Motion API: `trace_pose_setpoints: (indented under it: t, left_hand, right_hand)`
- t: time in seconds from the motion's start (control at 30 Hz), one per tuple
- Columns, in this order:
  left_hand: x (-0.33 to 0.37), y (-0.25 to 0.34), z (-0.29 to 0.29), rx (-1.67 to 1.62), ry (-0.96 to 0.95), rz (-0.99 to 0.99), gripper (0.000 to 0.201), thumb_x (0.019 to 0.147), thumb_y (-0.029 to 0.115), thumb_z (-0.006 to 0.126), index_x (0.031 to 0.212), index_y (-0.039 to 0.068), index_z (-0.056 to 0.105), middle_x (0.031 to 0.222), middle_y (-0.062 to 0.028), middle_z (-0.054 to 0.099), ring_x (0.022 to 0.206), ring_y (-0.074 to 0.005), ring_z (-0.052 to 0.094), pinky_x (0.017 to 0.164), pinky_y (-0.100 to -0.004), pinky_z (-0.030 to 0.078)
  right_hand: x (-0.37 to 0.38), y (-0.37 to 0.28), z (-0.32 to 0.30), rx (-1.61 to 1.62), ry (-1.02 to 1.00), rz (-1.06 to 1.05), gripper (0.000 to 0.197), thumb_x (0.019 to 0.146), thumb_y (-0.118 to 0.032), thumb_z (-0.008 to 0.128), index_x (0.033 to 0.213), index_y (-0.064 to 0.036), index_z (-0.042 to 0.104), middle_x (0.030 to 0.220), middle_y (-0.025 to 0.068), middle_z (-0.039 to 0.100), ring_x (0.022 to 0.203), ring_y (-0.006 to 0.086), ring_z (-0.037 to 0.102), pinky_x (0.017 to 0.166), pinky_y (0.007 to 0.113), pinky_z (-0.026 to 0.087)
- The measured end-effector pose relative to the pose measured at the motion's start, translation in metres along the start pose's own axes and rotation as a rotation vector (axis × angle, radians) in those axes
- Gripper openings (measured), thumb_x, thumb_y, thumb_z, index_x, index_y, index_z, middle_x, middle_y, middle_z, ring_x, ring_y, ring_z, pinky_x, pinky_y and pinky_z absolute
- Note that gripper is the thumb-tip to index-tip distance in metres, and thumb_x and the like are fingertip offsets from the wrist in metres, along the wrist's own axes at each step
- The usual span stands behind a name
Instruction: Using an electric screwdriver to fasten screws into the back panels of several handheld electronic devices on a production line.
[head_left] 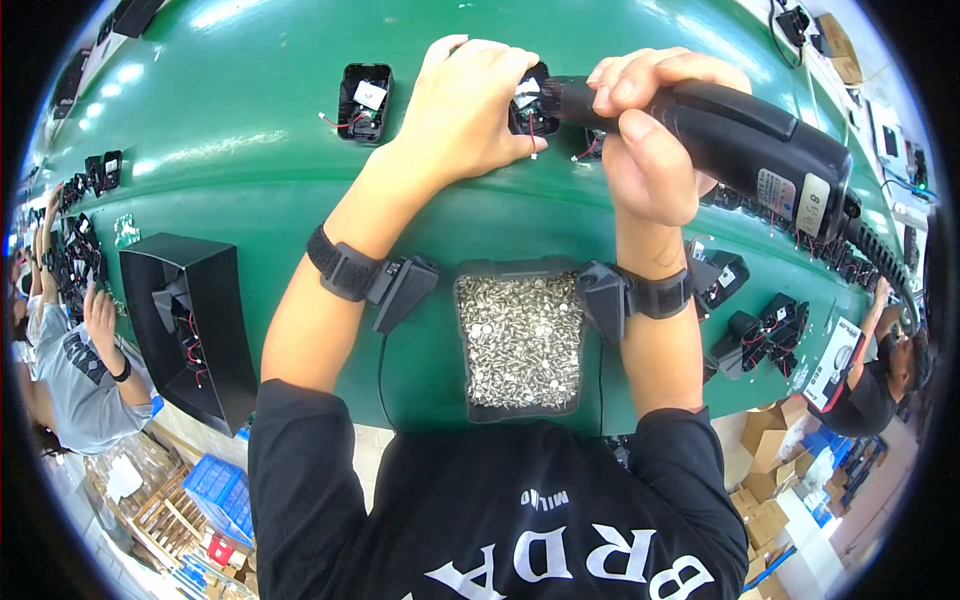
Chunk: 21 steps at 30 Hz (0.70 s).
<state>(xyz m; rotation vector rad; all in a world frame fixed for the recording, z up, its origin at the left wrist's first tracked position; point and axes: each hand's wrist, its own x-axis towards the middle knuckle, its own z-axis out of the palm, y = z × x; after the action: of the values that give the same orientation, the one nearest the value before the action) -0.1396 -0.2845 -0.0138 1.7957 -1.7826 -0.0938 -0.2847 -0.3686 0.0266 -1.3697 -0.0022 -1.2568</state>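
Observation:
My left hand [468, 108] is closed around a small black plastic housing [543, 124], steadying it on the green table [440, 225]. A white label and thin red and black wires show inside the housing. In my right hand [655, 130] is a black corded electric screwdriver [755, 145], lying nearly level with its tip end pointing left into the housing. The bit itself is hidden. A second open housing [366, 103] with a white label and a red wire lies left of my left hand. Under the screwdriver, another housing [594, 146] shows only in part.
Close to my body stands a tray [515, 268] full of small silver screws. A large black bin [235, 310] with wired parts is at the left. More black housings [770, 335] lie at the right, near a white box [832, 365]. Other people work at both sides.

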Motion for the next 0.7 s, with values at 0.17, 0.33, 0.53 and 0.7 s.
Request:
trace_pose_setpoints:
  t: [0.17,0.33,0.53,0.7]
  left_hand:
    - [0.0,-0.007,0.001,0.023,-0.006,0.021,0.068,0.057,0.033,0.089,0.113,0.007,0.06,0.105,-0.01,0.067,0.11,-0.0279,0.06,0.103,-0.0445,0.038]
    - [0.0,-0.006,-0.001,0.014,-0.017,0.041,0.068,0.057,0.034,0.089,0.113,0.006,0.061,0.105,-0.0107,0.067,0.111,-0.0282,0.059,0.101,-0.0426,0.039]
    - [-0.011,-0.014,-0.008,0.081,-0.012,0.109,0.078,0.062,0.038,0.087,0.128,0.007,0.058,0.132,-0.0149,0.057,0.126,-0.0375,0.049,0.107,-0.0505,0.036]
    - [-0.029,0.029,-0.032,0.346,0.224,0.058,0.063,0.069,0.029,0.083,0.124,0.012,0.059,0.113,-0.0112,0.064,0.122,-0.0324,0.051,0.107,-0.0467,0.034]
  right_hand:
    - [0.003,0.006,0.001,-0.038,-0.097,-0.007,0.038,0.073,0.002,0.059,0.11,0.0001,0.049,0.084,0.0141,0.059,0.075,0.025,0.059,0.078,0.042,0.05]
    - [0.002,0.011,-0.002,-0.034,-0.073,-0.041,0.039,0.074,0.009,0.059,0.11,0.0017,0.047,0.084,0.0126,0.06,0.075,0.0222,0.061,0.074,0.037,0.053]
    - [0.017,-0.047,0.046,-0.275,0.114,0.125,0.052,0.073,0.01,0.064,0.123,0.0065,0.049,0.086,0.0088,0.062,0.075,0.0148,0.058,0.072,0.027,0.048]
    - [0.021,-0.091,-0.003,0.088,-0.045,-0.04,0.045,0.076,0.0,0.058,0.12,0.0036,0.052,0.092,0.013,0.061,0.081,0.0265,0.06,0.085,0.048,0.049]
